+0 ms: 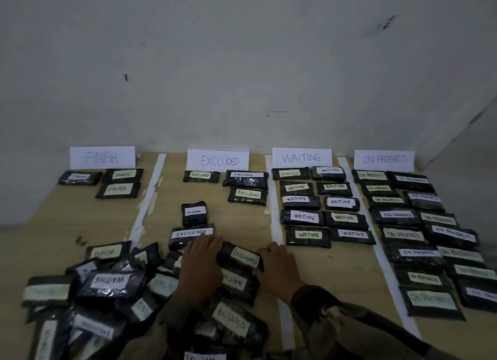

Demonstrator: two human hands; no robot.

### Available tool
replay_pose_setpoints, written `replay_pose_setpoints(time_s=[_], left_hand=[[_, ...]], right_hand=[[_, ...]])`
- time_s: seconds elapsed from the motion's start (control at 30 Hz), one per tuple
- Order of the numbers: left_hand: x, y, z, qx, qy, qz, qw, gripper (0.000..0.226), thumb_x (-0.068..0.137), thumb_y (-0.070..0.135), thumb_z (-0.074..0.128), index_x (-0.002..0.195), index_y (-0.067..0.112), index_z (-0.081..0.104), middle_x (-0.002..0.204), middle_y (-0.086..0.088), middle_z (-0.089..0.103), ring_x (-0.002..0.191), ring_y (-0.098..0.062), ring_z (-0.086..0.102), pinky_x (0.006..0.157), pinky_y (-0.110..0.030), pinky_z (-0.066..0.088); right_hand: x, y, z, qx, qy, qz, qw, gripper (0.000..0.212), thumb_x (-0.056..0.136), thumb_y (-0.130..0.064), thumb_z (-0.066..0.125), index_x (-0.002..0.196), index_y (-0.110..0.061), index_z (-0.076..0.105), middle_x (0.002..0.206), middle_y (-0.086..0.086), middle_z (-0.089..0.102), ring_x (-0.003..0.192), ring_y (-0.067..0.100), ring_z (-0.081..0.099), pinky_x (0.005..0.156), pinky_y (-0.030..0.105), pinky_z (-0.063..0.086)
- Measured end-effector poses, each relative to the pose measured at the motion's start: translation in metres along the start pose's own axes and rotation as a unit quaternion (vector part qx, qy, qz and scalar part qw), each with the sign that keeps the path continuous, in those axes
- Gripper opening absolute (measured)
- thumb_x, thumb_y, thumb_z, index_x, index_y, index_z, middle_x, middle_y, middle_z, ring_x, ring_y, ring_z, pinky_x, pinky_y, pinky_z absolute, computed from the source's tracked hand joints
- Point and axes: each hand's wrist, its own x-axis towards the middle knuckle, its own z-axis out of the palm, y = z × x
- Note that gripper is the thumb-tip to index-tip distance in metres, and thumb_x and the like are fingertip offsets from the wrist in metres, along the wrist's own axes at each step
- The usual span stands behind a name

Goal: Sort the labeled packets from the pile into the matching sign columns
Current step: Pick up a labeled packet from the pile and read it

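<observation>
A dark packet labeled EXCLUDED (243, 256) lies between my two hands near the front of the EXCLUDED column. My left hand (201, 262) grips its left end and my right hand (277, 268) grips its right end. The unsorted pile of packets (107, 292) spreads over the front left of the table. Four signs stand at the back: FINISH (102, 157), EXCLUDED (219, 160), WAITING (301, 157), ON PROGRESS (384, 159). Loose FINISH (194, 212) and EXCLUDED (191, 234) packets lie mid-column just beyond my left hand.
White tape strips (146, 198) divide the wooden table (80, 219) into columns. The WAITING (322, 209) and ON PROGRESS (419, 230) columns hold several packets each in two rows. A grey wall (242, 63) rises right behind the signs.
</observation>
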Motion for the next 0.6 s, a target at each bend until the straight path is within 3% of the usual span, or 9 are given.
replay_pose_setpoints(time_s=[0.07, 0.2, 0.37, 0.5, 0.6], left_hand=[[-0.007, -0.004, -0.004, -0.004, 0.010, 0.009, 1.000, 0.054, 0.067, 0.017, 0.048, 0.119, 0.011, 0.059, 0.122, -0.009, 0.059, 0.116, -0.032, 0.053, 0.094, -0.050, 0.045], [-0.019, -0.013, -0.012, 0.005, -0.022, 0.000, 1.000, 0.058, 0.075, 0.022, 0.046, 0.133, 0.017, 0.049, 0.139, -0.005, 0.047, 0.134, -0.028, 0.035, 0.108, -0.049, 0.030], [-0.030, -0.033, -0.008, 0.018, -0.031, 0.015, 0.999, 0.050, 0.071, 0.019, 0.052, 0.121, 0.014, 0.059, 0.125, -0.010, 0.058, 0.123, -0.036, 0.048, 0.099, -0.053, 0.040], [-0.036, -0.039, -0.007, 0.036, -0.079, 0.018, 0.996, 0.054, 0.076, 0.027, 0.049, 0.128, 0.017, 0.052, 0.134, -0.009, 0.050, 0.132, -0.033, 0.036, 0.108, -0.048, 0.029], [-0.039, -0.040, -0.008, 0.041, -0.091, 0.032, 0.994, 0.053, 0.079, 0.029, 0.048, 0.130, 0.018, 0.050, 0.139, -0.008, 0.046, 0.135, -0.030, 0.031, 0.111, -0.046, 0.025]], right_hand=[[-0.003, -0.005, 0.003, 0.006, 0.004, 0.014, 1.000, 0.042, 0.091, -0.038, 0.053, 0.129, -0.022, 0.046, 0.126, 0.005, 0.045, 0.118, 0.028, 0.042, 0.093, 0.038, 0.038], [-0.008, -0.011, 0.004, -0.007, 0.028, 0.030, 0.999, 0.042, 0.093, -0.036, 0.050, 0.132, -0.022, 0.043, 0.126, 0.005, 0.047, 0.118, 0.028, 0.043, 0.093, 0.038, 0.038], [-0.019, -0.020, 0.010, -0.003, 0.078, -0.005, 0.997, 0.049, 0.090, -0.041, 0.053, 0.136, -0.028, 0.042, 0.133, 0.005, 0.040, 0.123, 0.028, 0.036, 0.097, 0.038, 0.032], [-0.033, -0.034, 0.018, -0.011, 0.059, -0.042, 0.997, 0.053, 0.076, -0.055, 0.057, 0.118, -0.023, 0.061, 0.134, 0.010, 0.045, 0.124, 0.033, 0.041, 0.096, 0.046, 0.034], [-0.037, -0.037, 0.025, -0.059, 0.061, -0.019, 0.996, 0.054, 0.054, -0.066, 0.062, 0.090, -0.028, 0.071, 0.113, 0.006, 0.062, 0.106, 0.030, 0.059, 0.079, 0.047, 0.050]])
